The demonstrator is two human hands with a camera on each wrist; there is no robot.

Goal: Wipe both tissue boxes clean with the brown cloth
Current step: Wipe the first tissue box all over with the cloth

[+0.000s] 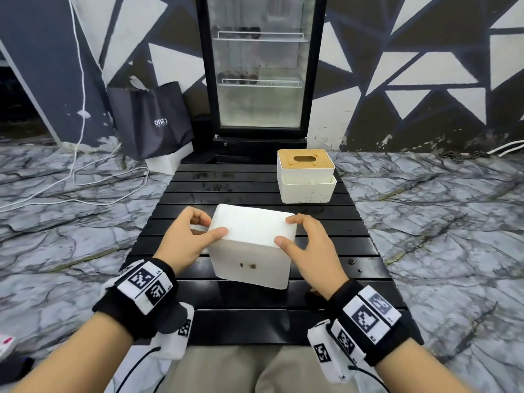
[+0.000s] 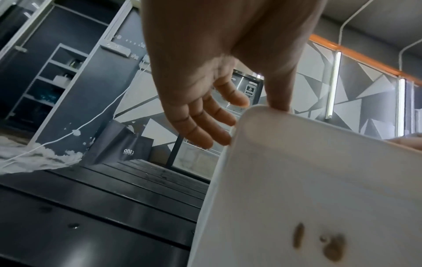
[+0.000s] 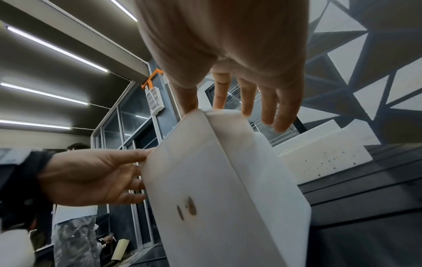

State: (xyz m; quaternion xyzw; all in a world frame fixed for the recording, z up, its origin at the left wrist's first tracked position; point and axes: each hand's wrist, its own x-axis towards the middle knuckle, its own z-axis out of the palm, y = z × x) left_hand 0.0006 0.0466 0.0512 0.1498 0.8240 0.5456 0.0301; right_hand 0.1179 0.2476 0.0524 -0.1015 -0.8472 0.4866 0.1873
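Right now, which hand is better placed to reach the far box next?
Right. The far box stands beyond the right hand; the left hand would probably have to cross the held box.

We are seeing bare worktop (image 1: 226,191) lying left of the lidded tissue box (image 1: 306,177), which is blocking the far right.

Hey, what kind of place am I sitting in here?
Probably a café or shop interior, not a home: a glass-door display fridge, a wall painted with triangles, and a black slatted table on marble-pattern flooring.
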